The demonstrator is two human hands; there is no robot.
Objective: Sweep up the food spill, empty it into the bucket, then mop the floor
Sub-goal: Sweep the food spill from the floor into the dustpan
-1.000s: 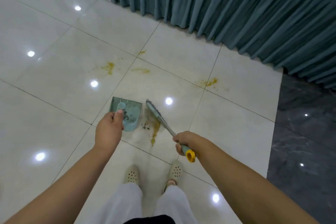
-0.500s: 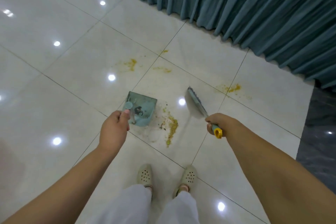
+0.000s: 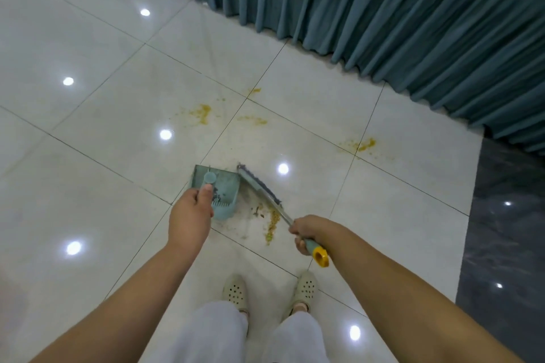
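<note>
Most of the frame is filled by a glossy white tiled floor (image 3: 97, 156), on which round ceiling lights are reflected. A pleated teal curtain (image 3: 383, 18) is seen across the upper right, its hem touching the tiles, and a strip of dark grey marble-like flooring (image 3: 507, 230) is seen along the right edge. Two bare forearms are extended from the lower corners toward the centre. White trousers (image 3: 224, 330) and cream perforated clogs (image 3: 235, 292) are visible at the bottom centre. A pale teal plastic dustpan (image 3: 227, 186) is set on the floor at mid-frame, its upright handle gripped by the left hand (image 3: 190, 216) with the fingers curled round it. Just to its right, a grey-bristled brush (image 3: 259, 184) with a yellow-tipped handle is held diagonally by the right hand (image 3: 306, 230), which is closed round the handle. Yellowish food spill crumbs (image 3: 272, 222) are lying between dustpan and brush. Further yellow smears (image 3: 202, 112) are scattered above the dustpan, and another (image 3: 364, 144) lies at centre right.
</note>
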